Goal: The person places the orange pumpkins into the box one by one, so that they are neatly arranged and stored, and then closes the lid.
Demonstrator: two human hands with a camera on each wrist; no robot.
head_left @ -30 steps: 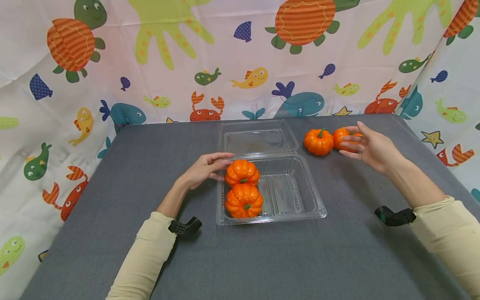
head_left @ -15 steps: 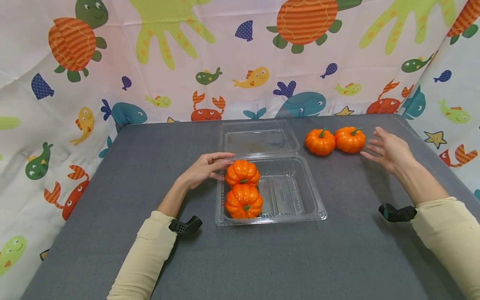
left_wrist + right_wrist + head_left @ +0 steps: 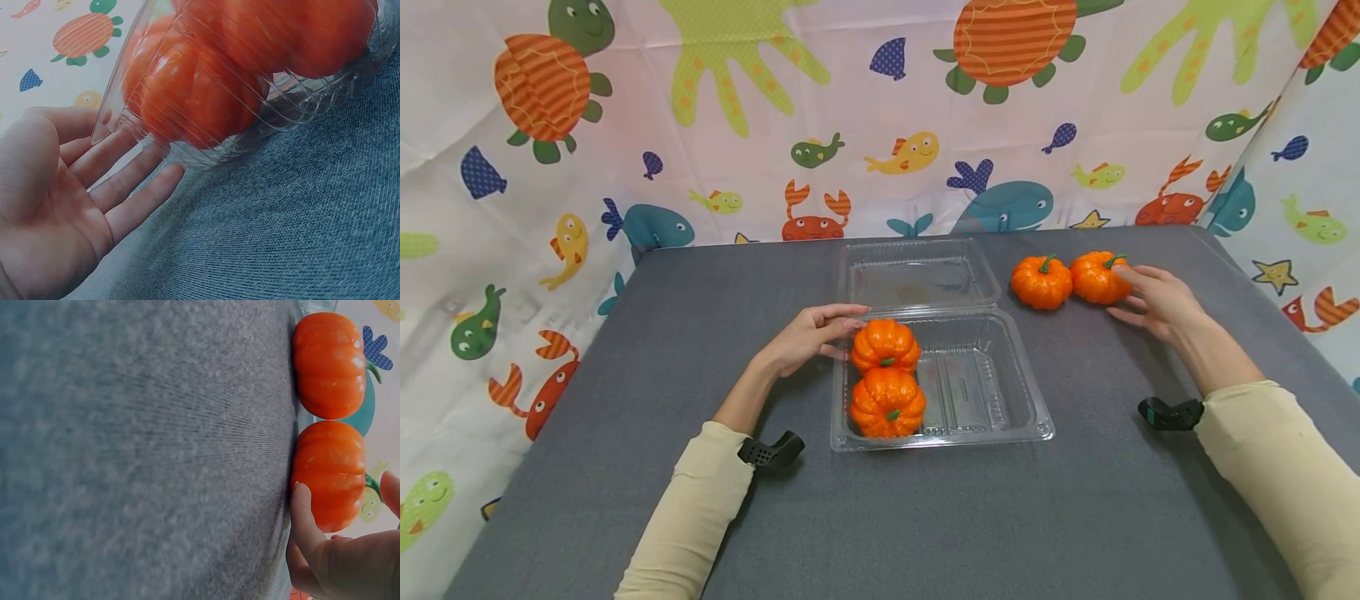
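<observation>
A clear plastic clamshell container (image 3: 1037,417) lies with its lid (image 3: 917,283) folded back. In its left half sit two small orange pumpkins, the rear pumpkin (image 3: 886,344) touching the front pumpkin (image 3: 887,404). My left hand (image 3: 805,340) rests at the container's left rim, fairly straight fingers (image 3: 125,175) against the outer wall. Two more pumpkins stand on the cloth at the back right. Beside the outer pumpkin (image 3: 1099,279) is my right hand (image 3: 1161,304), thumb and fingers spread at its near right side; whether they touch it I cannot tell. The inner pumpkin (image 3: 1041,283) stands next to it.
Dark grey cloth (image 3: 925,525) covers the table. White curtains (image 3: 737,83) with printed sea animals hang behind and at both sides. A black wrist device (image 3: 771,452) sits on the left wrist and another wrist device (image 3: 1171,414) on the right.
My right hand drew back to the right from the outer pumpkin, then came in again to its right side. The left hand, container and pumpkins have stayed in place.
</observation>
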